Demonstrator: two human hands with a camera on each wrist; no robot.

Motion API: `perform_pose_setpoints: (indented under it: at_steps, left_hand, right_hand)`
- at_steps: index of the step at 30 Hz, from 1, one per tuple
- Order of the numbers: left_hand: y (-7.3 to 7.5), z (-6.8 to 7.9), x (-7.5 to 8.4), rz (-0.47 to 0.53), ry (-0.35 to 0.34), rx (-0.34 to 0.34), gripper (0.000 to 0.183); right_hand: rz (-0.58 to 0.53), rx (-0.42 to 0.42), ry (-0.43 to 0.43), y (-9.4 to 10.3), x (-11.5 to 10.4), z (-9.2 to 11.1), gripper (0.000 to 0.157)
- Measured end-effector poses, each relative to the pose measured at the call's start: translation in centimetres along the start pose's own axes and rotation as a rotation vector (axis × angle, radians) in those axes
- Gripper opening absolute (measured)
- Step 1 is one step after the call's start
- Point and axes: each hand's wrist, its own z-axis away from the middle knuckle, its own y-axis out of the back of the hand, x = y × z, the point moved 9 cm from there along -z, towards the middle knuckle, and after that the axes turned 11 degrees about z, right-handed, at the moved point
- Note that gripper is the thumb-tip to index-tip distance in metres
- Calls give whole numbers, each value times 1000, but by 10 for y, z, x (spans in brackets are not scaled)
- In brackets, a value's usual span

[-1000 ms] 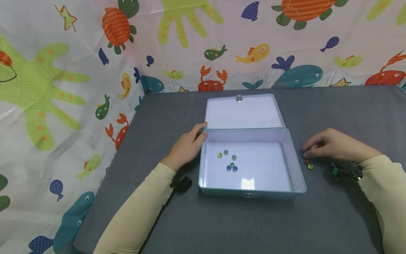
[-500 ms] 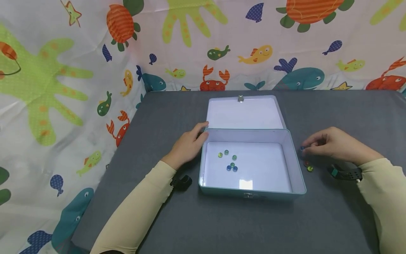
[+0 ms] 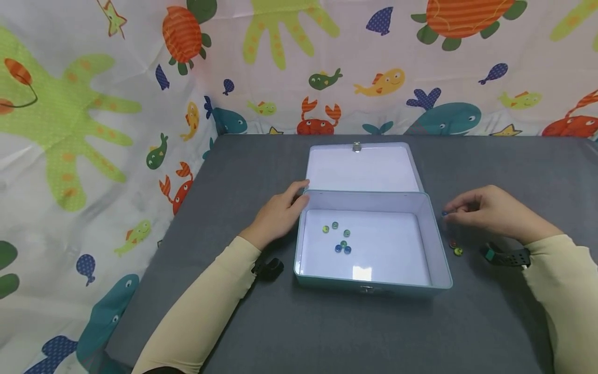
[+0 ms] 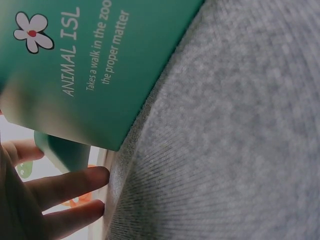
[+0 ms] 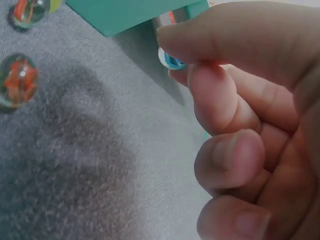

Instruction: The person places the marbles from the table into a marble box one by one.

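The tin (image 3: 402, 291) stands on the table (image 3: 261, 337), its lid (image 3: 364, 169) behind it, six marbles (image 3: 343, 243) inside toward its left. The left hand (image 3: 277, 215) is at the tin's left rear corner; right of the tin are the right hand (image 3: 490, 213), a pinched marble (image 3: 445, 213) and loose marbles (image 3: 458, 251).

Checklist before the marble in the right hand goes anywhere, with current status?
1. Blue marble pinched in right hand: ok.
2. Pinch firm enough: cannot tell.
3. Lid folded back, box open: ok.
4. Left hand at box's left rear corner: ok.
5. Marbles inside left of centre: ok.
6. No loose marbles near right hand: not ok, at least two.
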Motion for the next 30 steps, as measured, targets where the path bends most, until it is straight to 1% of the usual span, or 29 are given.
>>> perform_pose_setpoints:
  at_steps: [4,10,14,22,30]
  left_hand:
    - [-1,1,1,-2,8,-1,58]
    - [0,3,3,-9,15,1,58]
    - [0,3,3,-15,22,-2,58]
    - [1,1,2,-4,20,5,59]
    - [0,1,3,-16,17,7,57]
  right_hand:
    - [20,29,-5,4,-3,-1,25]
    - [41,155,-4,16,-8,-1,26]
    - [30,203,-13,22,-12,-1,28]
    - [18,220,-19,28,-25,-5,30]
    - [3,222,5,32,-46,-8,29]
